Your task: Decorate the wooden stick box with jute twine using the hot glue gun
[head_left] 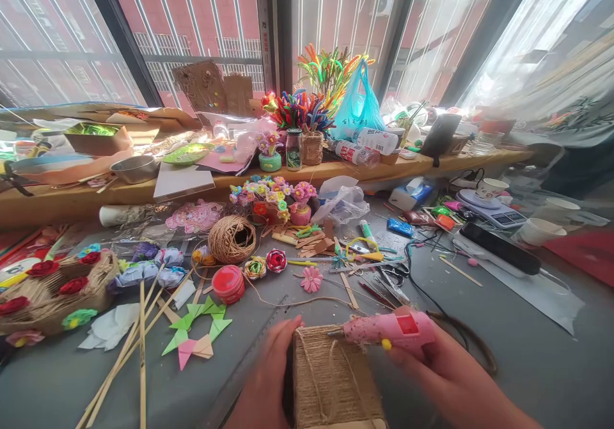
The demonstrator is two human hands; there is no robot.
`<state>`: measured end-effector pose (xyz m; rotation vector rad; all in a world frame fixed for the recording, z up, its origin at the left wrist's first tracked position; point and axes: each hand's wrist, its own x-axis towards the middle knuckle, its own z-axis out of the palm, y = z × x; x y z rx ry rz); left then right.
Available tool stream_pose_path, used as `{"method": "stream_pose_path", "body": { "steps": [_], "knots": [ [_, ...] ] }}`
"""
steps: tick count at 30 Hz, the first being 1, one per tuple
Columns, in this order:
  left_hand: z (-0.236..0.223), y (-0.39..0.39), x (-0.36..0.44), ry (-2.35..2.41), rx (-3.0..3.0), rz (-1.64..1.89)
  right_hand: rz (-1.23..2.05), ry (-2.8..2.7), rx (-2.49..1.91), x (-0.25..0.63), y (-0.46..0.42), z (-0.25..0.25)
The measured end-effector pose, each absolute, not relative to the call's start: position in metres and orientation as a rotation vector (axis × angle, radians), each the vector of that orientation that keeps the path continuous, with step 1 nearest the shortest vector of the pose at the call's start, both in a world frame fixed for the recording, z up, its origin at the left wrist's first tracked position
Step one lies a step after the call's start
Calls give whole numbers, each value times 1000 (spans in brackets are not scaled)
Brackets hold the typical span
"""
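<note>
My left hand is closed around the left side of a twine-wrapped box at the bottom centre. Jute twine covers much of its face in rows, with bare cardboard showing at the right and a loose strand lying across. In my right hand is a pink hot glue gun, its metal nozzle pointing left at the upper edge of the box. Whether the tip touches the twine I cannot tell. From the ball of twine, a strand runs over the table toward the box.
Left lie wooden sticks, a folded-paper star ring and a flower-covered twine basket. Beyond the box are a pink flower, scissors and a red tub. A phone and kitchen scale stand right.
</note>
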<state>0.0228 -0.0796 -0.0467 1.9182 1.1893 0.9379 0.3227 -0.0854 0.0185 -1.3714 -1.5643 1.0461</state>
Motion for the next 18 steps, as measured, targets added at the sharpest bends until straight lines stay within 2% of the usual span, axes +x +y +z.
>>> {"method": "stream_pose_path", "body": {
  "steps": [18],
  "knots": [
    [-49,-79,22,1160,1867,925,943,-1677,-1442,327,-89,24]
  ]
}}
